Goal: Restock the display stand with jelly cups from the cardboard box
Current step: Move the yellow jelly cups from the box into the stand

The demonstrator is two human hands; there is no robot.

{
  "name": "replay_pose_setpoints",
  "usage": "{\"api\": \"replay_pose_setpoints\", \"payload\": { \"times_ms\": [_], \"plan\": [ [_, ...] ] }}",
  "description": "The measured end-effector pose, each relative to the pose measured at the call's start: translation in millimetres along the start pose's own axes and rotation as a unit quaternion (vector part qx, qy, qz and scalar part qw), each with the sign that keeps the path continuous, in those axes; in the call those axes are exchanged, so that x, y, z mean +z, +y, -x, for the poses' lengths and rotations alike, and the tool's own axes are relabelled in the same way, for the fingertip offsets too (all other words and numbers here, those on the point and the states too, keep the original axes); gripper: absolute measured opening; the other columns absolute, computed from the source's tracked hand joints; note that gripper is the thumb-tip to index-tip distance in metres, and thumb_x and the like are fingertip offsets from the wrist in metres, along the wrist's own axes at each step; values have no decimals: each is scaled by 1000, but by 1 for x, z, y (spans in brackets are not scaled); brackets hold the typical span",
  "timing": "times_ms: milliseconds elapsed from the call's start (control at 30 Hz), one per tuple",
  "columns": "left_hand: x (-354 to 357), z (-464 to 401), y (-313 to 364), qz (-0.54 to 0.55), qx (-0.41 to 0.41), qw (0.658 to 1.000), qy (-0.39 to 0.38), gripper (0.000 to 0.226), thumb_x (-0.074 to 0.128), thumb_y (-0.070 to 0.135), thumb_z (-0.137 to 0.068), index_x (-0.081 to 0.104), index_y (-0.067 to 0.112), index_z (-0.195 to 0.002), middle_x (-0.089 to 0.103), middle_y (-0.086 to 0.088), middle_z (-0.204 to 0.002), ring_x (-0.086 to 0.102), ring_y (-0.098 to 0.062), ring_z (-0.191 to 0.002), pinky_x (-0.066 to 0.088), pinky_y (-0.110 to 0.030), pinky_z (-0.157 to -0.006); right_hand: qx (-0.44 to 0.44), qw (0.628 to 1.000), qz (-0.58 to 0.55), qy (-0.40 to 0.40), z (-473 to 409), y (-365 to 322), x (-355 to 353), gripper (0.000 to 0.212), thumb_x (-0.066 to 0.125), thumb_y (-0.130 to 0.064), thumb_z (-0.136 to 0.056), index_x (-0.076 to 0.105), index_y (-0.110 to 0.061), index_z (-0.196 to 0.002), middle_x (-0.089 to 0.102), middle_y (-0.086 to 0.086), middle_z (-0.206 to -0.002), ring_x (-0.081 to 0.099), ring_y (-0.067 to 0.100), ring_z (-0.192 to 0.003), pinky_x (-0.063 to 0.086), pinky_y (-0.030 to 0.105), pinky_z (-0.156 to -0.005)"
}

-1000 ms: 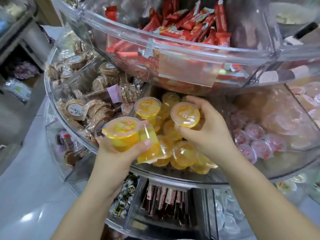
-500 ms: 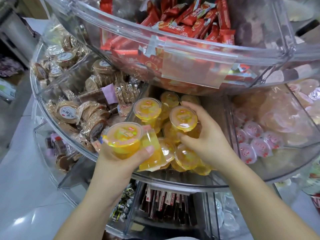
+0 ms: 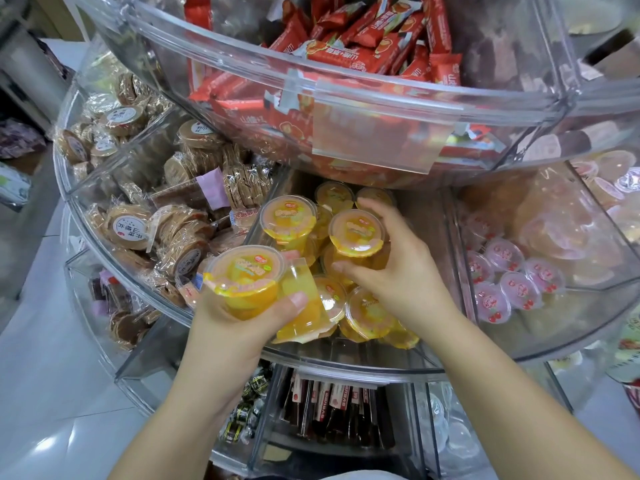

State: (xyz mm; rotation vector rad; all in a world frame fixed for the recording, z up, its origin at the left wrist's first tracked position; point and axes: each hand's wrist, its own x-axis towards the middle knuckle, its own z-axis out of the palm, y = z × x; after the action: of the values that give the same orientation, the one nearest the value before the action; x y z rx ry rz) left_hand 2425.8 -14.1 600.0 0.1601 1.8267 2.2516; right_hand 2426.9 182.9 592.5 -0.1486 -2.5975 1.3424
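- My left hand (image 3: 228, 327) has its grip closed round two cups (image 3: 247, 282) held over the front rim of the bin (image 3: 346, 367); one stands upright, the other (image 3: 303, 299) lies on its side under my thumb. I judge the tilted one is held only loosely, so any shift of the thumb could send it down outside the rim.
- My right hand (image 3: 398, 271) has its grip closed on a single cup (image 3: 356, 233), thumb low on its side and fingers behind, above the pile (image 3: 367, 313) in the middle of the bin.
- The pile is loose and sloped toward the front wall. Setting this cup on top could start cups rolling, and one near the rim could tip over.
- The upper tier (image 3: 346, 109) hangs close over the back of the bin, so lifting my right hand could knock it.
- A tall cup (image 3: 287, 220) stands just beside the left divider; a nudge could topple it.
- The cardboard box is out of view.
- The back of the bin sits in shadow under the upper tier, so I cannot tell how full it is there.
- My right fingertips are hidden behind the cup.
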Motion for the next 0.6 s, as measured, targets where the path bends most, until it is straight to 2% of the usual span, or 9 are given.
{"api": "replay_pose_setpoints", "payload": {
  "times_ms": [167, 400, 467, 533, 600],
  "plan": [
    [2, 1, 1, -7, 1, 1000, 3, 41, 80, 26, -56, 73, 32, -96, 74, 1, -103, 70, -19, -96, 56, -25, -74, -17, 1000, -6, -12, -1, 3, 2, 77, 81, -20, -68, 42, -30, -133, 41, -41, -108, 35, -34, -99, 25, -10, -83],
    [5, 2, 3, -9, 2, 1000, 3, 40, 79, 26, -57, 72, 33, -96, 73, 3, -104, 70, -17, -97, 56, -24, -73, -17, 1000, -3, -18, 0, 4, -1, 80, 80, -24, -69, 38, -32, -136, 38, -43, -112, 31, -36, -101, 23, -11, -83],
    [6, 3, 4, -9, 2, 1000, 0, 40, 79, 25, -57, 73, 32, -96, 73, 3, -104, 70, -18, -96, 56, -25, -72, -6, 1000, -3, -31, 1, 3, -5, 90, 81, -32, -65, 30, -37, -140, 40, -39, -117, 35, -30, -106, 27, -8, -85],
    [9, 3, 7, -4, 2, 1000, -2, 39, 78, 24, -57, 73, 32, -95, 73, 3, -105, 70, -18, -96, 56, -24, -71, 9, 1000, -3, -27, 4, 0, -12, 95, 80, -43, -60, 27, -44, -139, 46, -28, -122, 42, -14, -112, 35, 3, -90],
    [12, 3, 9, 3, 2, 1000, -6, 38, 78, 24, -57, 72, 34, -93, 73, 2, -105, 70, -18, -96, 56, -25, -71, 1, 1000, -20, 4, 11, -4, -21, 84, 78, -46, -61, 31, -47, -131, 50, -21, -119, 49, -3, -111, 42, 16, -92]
  ]
}}
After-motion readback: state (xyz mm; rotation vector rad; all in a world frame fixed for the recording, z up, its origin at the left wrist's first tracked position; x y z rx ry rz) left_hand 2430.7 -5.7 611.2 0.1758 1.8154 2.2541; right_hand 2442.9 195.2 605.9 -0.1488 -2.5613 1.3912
